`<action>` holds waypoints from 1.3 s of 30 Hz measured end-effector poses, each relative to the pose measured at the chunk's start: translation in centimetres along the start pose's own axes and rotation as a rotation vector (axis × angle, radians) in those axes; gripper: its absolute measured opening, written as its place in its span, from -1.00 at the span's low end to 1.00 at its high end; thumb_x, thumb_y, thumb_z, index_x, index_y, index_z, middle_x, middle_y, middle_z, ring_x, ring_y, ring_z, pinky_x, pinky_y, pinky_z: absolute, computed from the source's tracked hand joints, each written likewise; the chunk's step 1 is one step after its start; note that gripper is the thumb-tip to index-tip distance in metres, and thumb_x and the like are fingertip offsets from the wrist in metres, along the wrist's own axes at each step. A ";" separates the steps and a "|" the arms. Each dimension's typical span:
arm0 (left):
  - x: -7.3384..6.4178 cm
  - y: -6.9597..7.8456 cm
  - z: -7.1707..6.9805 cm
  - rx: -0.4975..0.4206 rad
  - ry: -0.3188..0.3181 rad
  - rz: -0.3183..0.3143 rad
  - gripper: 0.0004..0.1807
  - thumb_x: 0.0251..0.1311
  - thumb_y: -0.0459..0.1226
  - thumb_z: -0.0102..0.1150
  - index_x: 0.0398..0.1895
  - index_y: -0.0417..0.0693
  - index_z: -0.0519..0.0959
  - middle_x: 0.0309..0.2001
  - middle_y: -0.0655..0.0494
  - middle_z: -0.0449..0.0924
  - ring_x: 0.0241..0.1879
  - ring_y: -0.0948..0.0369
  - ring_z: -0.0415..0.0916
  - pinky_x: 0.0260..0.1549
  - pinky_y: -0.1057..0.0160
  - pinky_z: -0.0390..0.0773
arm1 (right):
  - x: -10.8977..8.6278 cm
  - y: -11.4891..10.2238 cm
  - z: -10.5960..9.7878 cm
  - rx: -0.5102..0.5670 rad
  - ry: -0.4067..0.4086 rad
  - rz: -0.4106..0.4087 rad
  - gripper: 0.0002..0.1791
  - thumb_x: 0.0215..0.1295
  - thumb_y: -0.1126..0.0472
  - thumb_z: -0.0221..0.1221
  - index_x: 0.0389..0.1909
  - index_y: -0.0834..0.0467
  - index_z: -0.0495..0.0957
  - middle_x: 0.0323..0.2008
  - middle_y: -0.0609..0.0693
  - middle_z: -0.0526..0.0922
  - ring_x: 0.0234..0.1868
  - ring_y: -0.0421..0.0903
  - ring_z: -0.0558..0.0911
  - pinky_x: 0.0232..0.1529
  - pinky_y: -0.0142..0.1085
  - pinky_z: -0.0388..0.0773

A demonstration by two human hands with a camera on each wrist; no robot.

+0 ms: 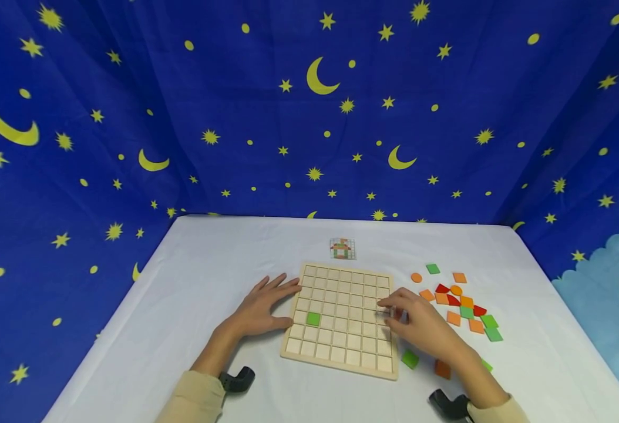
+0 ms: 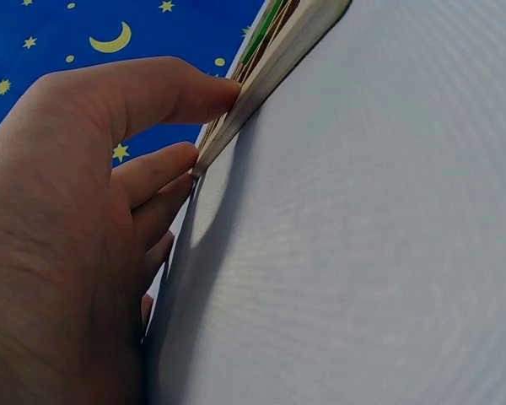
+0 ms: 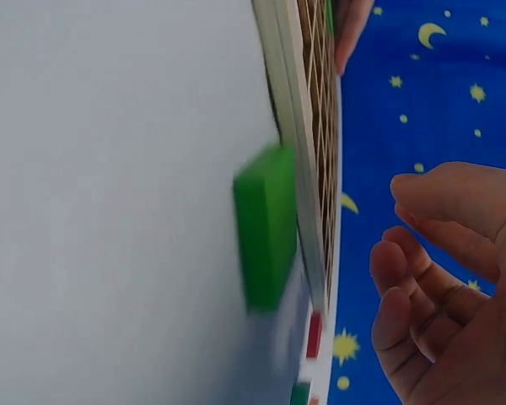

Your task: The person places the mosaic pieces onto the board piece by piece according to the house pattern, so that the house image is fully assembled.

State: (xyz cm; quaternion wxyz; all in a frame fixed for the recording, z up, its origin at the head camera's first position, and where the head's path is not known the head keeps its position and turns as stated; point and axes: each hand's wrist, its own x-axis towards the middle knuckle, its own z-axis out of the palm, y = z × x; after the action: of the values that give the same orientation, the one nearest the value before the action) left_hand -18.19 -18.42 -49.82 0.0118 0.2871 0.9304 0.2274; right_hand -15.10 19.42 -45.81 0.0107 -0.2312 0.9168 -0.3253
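A pale wooden grid board (image 1: 341,367) lies on the table with one green square tile (image 1: 313,319) in a cell on its left side. My left hand (image 1: 261,308) rests against the board's left edge, fingers and thumb extended; the left wrist view shows the thumb (image 2: 207,99) touching the rim. Over the right edge hovers my right hand (image 1: 420,323), its fingers loosely bent. No piece shows between the right fingertips (image 3: 405,187). A red piece (image 1: 398,312) is visible between its thumb and fingers, apparently on the table beyond.
Orange, red and green flat pieces (image 1: 453,318) are scattered right of the board. A green block (image 1: 410,359) sits by its lower right corner, with an orange-brown square (image 1: 443,369) near the right forearm. Behind the board lies a small pattern card (image 1: 343,248).
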 end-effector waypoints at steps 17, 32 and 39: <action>0.0 0.2 -0.2 0.011 -0.002 -0.022 -0.18 0.01 0.09 0.27 0.41 0.20 0.30 0.44 0.34 0.11 0.46 0.15 -0.12 0.40 0.03 -0.23 | -3.3 2.3 -1.7 -0.036 -0.090 0.105 -0.70 0.16 0.01 0.34 -0.07 -0.11 0.64 -0.39 -0.28 0.48 -0.40 -0.24 0.45 -0.46 -0.41 0.41; 0.1 -0.1 -0.1 0.008 -0.008 -0.014 -0.18 0.01 0.11 0.26 0.41 0.20 0.30 0.44 0.35 0.11 0.46 0.16 -0.13 0.40 0.02 -0.22 | -5.0 2.2 -1.2 -0.071 -0.231 0.104 -0.57 -0.05 -0.29 0.36 -0.14 -0.28 0.61 -0.38 -0.30 0.48 -0.35 -0.26 0.43 -0.42 -0.42 0.36; 0.1 -0.1 0.0 0.007 -0.010 -0.009 -0.17 0.01 0.10 0.27 0.41 0.21 0.29 0.44 0.35 0.11 0.46 0.17 -0.14 0.40 0.02 -0.23 | -5.2 2.4 -1.1 -0.066 -0.263 0.073 -0.61 -0.04 -0.10 0.43 -0.14 -0.24 0.58 -0.35 -0.34 0.49 -0.31 -0.29 0.45 -0.34 -0.42 0.42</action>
State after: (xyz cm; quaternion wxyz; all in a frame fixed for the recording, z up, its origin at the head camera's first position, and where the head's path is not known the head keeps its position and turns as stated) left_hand -18.33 -18.39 -49.88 0.0165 0.2843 0.9324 0.2227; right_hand -11.59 23.92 -47.06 0.1350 -0.2387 0.9255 -0.2612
